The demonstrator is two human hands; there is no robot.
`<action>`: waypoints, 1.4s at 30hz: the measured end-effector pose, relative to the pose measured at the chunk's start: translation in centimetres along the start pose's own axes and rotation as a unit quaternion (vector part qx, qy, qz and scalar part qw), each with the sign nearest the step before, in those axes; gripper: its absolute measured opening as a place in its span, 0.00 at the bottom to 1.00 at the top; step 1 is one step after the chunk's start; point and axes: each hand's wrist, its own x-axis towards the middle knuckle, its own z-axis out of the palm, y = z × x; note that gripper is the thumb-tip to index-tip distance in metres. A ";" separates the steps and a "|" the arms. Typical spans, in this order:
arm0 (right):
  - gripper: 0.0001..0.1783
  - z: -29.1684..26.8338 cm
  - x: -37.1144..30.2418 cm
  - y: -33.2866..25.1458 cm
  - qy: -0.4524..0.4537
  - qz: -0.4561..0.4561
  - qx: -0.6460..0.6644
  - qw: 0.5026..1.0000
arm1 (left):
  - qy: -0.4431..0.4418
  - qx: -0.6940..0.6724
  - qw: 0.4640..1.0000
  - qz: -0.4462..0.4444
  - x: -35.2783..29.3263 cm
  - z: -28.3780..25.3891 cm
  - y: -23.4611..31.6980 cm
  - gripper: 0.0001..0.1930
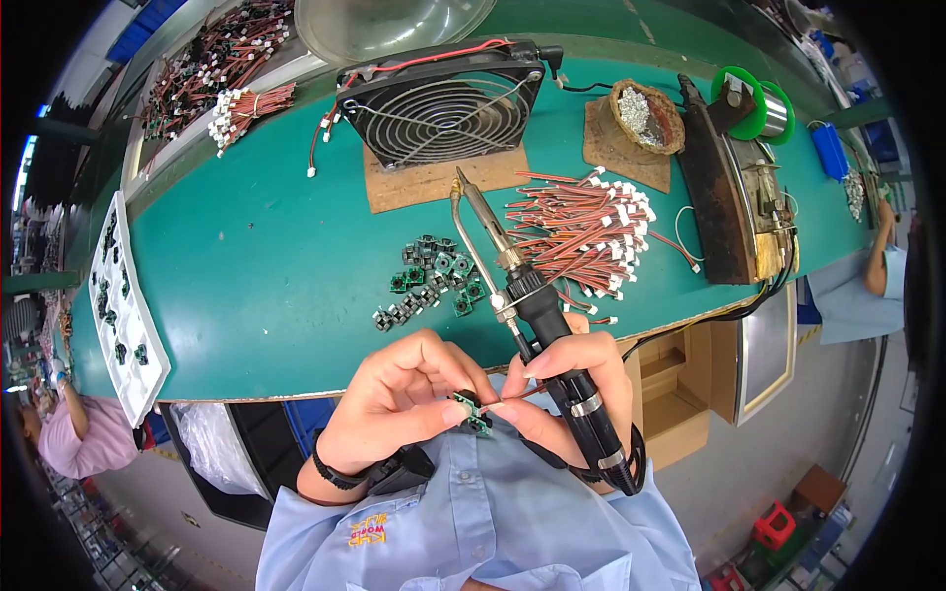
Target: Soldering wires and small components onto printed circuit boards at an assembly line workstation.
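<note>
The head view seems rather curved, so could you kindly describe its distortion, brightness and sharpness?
Head view: the green bench bows along its near edge and the corners go black; head view: the light strip at the left rim looks washed out; head view: the soldering iron and fan look fairly crisp, rim details softer.

Circuit boards (461, 265) lie left of cables (591, 231), before the fan (448, 113)

head cam | from above, facing down | close over green bench (256, 286) | rim seems warped
</note>
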 end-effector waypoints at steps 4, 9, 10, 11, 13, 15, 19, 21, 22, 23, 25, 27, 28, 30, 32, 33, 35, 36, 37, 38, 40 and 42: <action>0.25 0.0 -0.1 0.1 0.003 -0.004 0.002 1.000 | 0.004 0.004 1.000 0.000 0.0 0.0 -0.1 0.09; 0.25 -0.3 -0.1 0.1 0.012 0.000 -0.034 0.999 | 0.014 0.030 0.999 0.036 0.2 0.5 -0.3 0.09; 0.26 -0.4 -0.1 0.2 0.021 -0.011 -0.082 0.996 | 0.026 0.036 0.998 0.042 0.3 0.6 -0.4 0.08; 0.26 -0.5 0.0 0.4 0.026 -0.025 -0.128 0.991 | 0.041 0.042 0.997 0.049 0.5 0.7 -0.4 0.08; 0.27 -0.9 -0.3 0.8 0.076 -0.038 -0.154 0.984 | 0.058 0.044 0.995 0.063 0.7 0.5 -0.4 0.08; 0.31 -1.5 -1.0 1.0 0.187 -0.061 -0.207 0.958 | 0.085 0.069 0.991 0.080 1.1 0.2 -0.2 0.07; 0.36 -2.6 -3.1 1.1 0.169 -0.070 -0.226 0.957 | 0.133 0.089 0.981 0.113 1.4 -1.1 -0.4 0.07; 0.34 -3.1 -3.9 1.2 0.126 -0.105 -0.246 0.955 | 0.147 0.089 0.977 0.123 1.7 -1.5 -0.7 0.07; 0.33 -3.1 -4.0 1.1 0.092 -0.134 -0.262 0.951 | 0.151 0.116 0.971 0.145 1.9 -1.7 -0.8 0.07; 0.32 -3.1 -4.2 1.0 0.058 -0.163 -0.277 0.945 | 0.156 0.143 0.963 0.167 2.0 -1.8 -0.9 0.08; 0.30 -2.9 -4.3 0.7 0.036 -0.159 -0.282 0.946 | 0.164 0.169 0.953 0.189 2.2 -1.8 -1.0 0.09; 0.26 -2.5 -4.2 0.2 0.006 -0.144 -0.291 0.946 | 0.174 0.151 0.955 0.187 2.5 -1.7 -1.1 0.09; 0.26 -2.4 -4.2 0.3 0.005 -0.143 -0.290 0.946 | 0.179 0.142 0.956 0.186 2.5 -1.6 -1.1 0.10; 0.25 -2.1 -4.0 0.5 0.010 -0.141 -0.277 0.950 | 0.177 0.155 0.953 0.193 2.6 -1.8 -1.2 0.10; 0.24 -2.1 -3.7 0.8 0.010 -0.140 -0.269 0.953 | 0.174 0.181 0.945 0.210 2.5 -2.1 -1.4 0.10; 0.24 -2.0 -3.6 1.0 0.010 -0.157 -0.274 0.949 | 0.176 0.181 0.945 0.210 2.6 -2.1 -1.4 0.10; 0.26 -2.0 -3.4 1.5 0.012 -0.191 -0.283 0.940 | 0.181 0.176 0.943 0.216 2.7 -1.9 -1.4 0.09; 0.26 -1.9 -3.4 1.5 0.011 -0.190 -0.284 0.940 | 0.182 0.173 0.943 0.218 2.7 -1.9 -1.4 0.09; 0.26 -1.9 -3.4 1.6 0.015 -0.196 -0.283 0.939 | 0.182 0.172 0.943 0.218 2.7 -1.9 -1.5 0.09; 0.26 -1.8 -3.4 1.6 0.018 -0.202 -0.283 0.938 | 0.182 0.173 0.943 0.217 2.7 -1.9 -1.5 0.09; 0.26 -1.8 -3.4 1.6 0.021 -0.208 -0.282 0.936 | 0.182 0.175 0.943 0.215 2.7 -1.9 -1.5 0.09; 0.26 -1.8 -3.5 1.7 0.020 -0.201 -0.282 0.938 | 0.178 0.178 0.946 0.203 2.5 -1.9 -1.4 0.09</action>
